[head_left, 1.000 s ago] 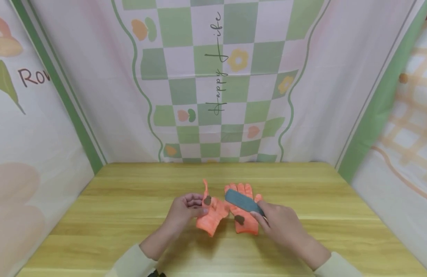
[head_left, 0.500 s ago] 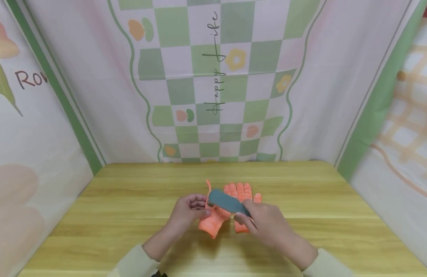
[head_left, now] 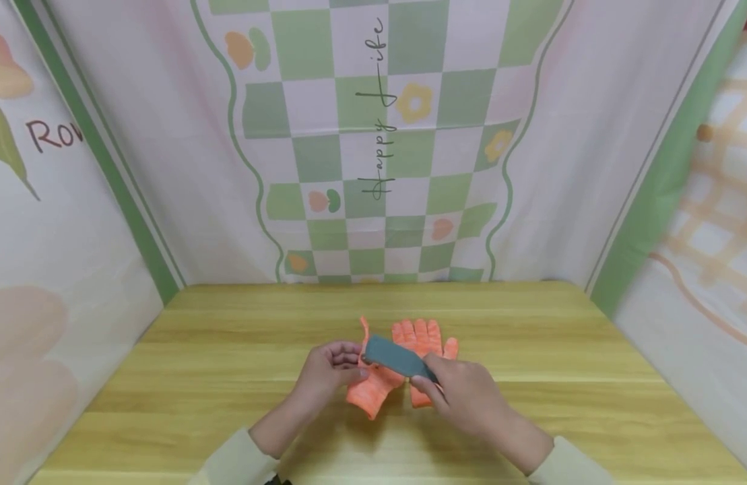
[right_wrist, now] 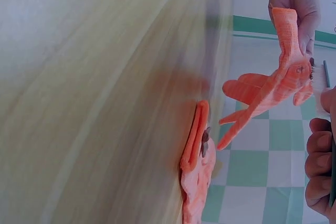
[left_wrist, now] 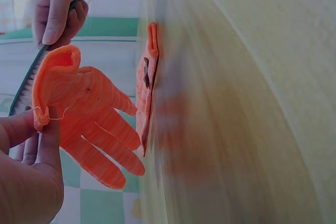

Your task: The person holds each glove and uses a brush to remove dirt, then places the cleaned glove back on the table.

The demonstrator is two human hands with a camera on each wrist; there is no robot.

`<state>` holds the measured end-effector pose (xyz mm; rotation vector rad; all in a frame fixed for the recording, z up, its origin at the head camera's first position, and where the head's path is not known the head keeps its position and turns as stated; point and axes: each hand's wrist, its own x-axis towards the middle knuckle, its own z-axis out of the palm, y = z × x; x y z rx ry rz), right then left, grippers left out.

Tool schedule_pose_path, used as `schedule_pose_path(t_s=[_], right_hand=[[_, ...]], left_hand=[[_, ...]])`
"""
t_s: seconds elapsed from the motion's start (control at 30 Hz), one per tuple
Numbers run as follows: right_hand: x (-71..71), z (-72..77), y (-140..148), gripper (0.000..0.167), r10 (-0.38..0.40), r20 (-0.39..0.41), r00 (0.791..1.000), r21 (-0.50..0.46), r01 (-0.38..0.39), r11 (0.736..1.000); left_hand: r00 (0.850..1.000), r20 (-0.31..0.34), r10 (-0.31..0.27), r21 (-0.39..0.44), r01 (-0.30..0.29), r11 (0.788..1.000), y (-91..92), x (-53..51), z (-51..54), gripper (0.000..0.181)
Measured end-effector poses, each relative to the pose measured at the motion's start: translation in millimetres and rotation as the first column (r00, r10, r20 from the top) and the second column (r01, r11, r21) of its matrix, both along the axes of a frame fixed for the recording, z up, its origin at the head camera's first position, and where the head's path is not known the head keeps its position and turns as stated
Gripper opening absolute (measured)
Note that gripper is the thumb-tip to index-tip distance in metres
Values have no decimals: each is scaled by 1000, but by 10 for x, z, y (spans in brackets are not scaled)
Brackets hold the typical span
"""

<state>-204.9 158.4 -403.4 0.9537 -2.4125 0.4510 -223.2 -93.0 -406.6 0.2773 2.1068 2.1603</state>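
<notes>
My left hand (head_left: 331,370) pinches the edge of an orange knit glove (head_left: 370,394), raised above the table, its fingers hanging down in the left wrist view. My right hand (head_left: 470,391) grips a brush (head_left: 394,356) with a teal back and pale bristles. In the right wrist view the bristles (right_wrist: 319,82) meet the raised glove at a dark spot, which the brush mostly covers from the head view. A second orange glove (head_left: 417,331) lies flat on the table, partly under the right hand. The left wrist view shows a dark brown patch (left_wrist: 146,72) on it.
The wooden table (head_left: 240,323) extends around both hands. Behind it hangs a green and white checked curtain (head_left: 373,155), with printed cloth on the left (head_left: 76,269) and right sides.
My right hand has carried the brush left, from above the lying glove to the raised glove, covering its dark spot. My left hand has shifted slightly right, still pinching the glove.
</notes>
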Motion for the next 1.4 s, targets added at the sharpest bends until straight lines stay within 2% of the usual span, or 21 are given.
schedule_pose_path(t_s=[0.3, 0.5, 0.6, 0.73, 0.83, 0.9, 1.1, 1.4], right_hand=[[-14, -29, 59, 25, -7, 21, 1000, 8, 7, 1000], [-17, -48, 108, 18, -25, 43, 999, 37, 24, 999], [-17, -55, 153, 18, -56, 56, 997, 65, 52, 997], [-23, -59, 240, 20, -136, 40, 990, 117, 131, 984], [-21, -36, 276, 21, -174, 29, 984, 117, 170, 979], [-16, -6, 267, 21, -167, 31, 986, 87, 164, 983], [13, 110, 106, 24, -58, 9, 998, -1, 58, 998], [33, 107, -61, 25, 4, 2, 1000, -3, -4, 1000]], left_hand=[[1000, -1, -18, -15, 18, 1000, 6, 0, -2, 34], [1000, 6, -11, -14, 11, 1000, 12, 2, 2, 33], [1000, 15, -6, -7, 6, 1000, 5, 4, 10, 33], [1000, 17, 4, 11, -4, 1000, -11, -1, 30, 33], [1000, 17, 15, 17, -15, 1000, -21, -5, 48, 32], [1000, 20, 17, 22, -18, 1000, -24, -9, 55, 32], [1000, 26, 7, 31, -7, 999, -13, -11, 58, 32], [1000, 26, -6, 25, 5, 1000, 11, 2, 49, 31]])
